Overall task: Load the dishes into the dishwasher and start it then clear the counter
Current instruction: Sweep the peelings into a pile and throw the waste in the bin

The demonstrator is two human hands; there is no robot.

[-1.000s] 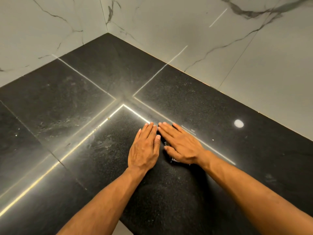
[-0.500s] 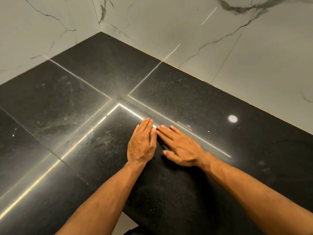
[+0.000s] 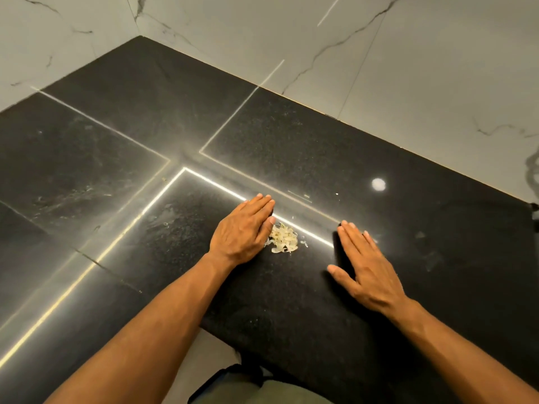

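Scraps [image 3: 282, 239], pale, heaped beside flat left hand [image 3: 243, 227].

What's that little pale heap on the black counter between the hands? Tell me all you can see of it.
The pile of scraps is a small loose heap of thin, pale cream flakes, like peelings or skins; exactly what they are cannot be told. It lies flat on the speckled black counter, just this side of a bright reflected line. The left hand lies flat with its thumb side against the heap's left edge. The right hand lies flat, apart from it. A few stray flakes sit just right of the heap.
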